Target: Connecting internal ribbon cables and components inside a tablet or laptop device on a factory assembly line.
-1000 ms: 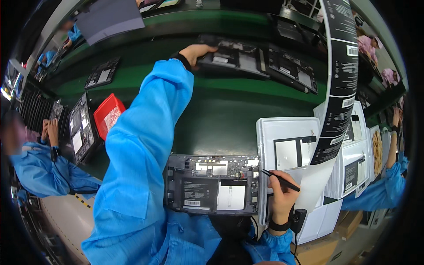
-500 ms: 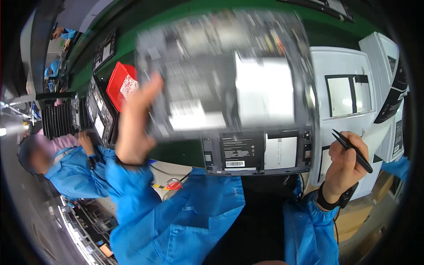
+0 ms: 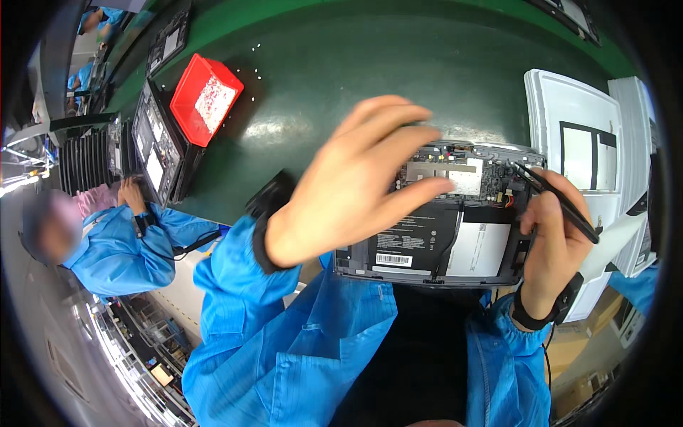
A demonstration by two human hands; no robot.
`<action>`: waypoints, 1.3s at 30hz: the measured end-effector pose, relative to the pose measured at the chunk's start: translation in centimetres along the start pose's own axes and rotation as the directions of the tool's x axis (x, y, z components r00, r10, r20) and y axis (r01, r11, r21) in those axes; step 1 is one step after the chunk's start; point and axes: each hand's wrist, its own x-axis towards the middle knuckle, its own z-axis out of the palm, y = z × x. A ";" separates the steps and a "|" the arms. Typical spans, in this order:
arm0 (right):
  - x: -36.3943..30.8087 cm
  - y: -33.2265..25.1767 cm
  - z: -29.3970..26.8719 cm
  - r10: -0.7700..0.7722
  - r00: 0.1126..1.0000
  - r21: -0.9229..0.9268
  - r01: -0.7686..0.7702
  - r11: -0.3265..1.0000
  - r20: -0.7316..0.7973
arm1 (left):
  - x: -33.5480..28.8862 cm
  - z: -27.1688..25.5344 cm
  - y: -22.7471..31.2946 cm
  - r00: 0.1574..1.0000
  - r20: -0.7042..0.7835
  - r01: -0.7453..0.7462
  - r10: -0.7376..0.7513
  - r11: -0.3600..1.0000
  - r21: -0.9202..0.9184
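Note:
An opened laptop base (image 3: 413, 245) lies at the near edge of the bench, showing its circuit board, black battery and white panel. My left hand (image 3: 348, 185) is over its left part, fingers spread and slightly blurred, holding nothing. It hides the upper left of the base; I cannot tell whether it touches. In my right hand (image 3: 551, 231) is a pair of black tweezers (image 3: 565, 206), closed between thumb and fingers. Their tips reach over the right end of the circuit board.
A red bin (image 3: 186, 96) of small white pieces sits at left, with a few pieces scattered beside it. Stacked laptop bases (image 3: 153, 139) lean below it. White trays (image 3: 576, 89) stand at right. A co-worker in blue (image 3: 121, 249) works at far left.
The laptop base my left hand held up is no longer raised. That hand has let go and moved right, with fingers spread. The tweezers' tips have moved left and up onto the circuit board.

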 end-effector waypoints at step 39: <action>1.0 2.0 4.5 -0.009 0.998 -0.199 0.020 0.980 0.058 | 1.2 3.3 -3.3 0.938 0.085 -0.345 0.335 0.920 0.188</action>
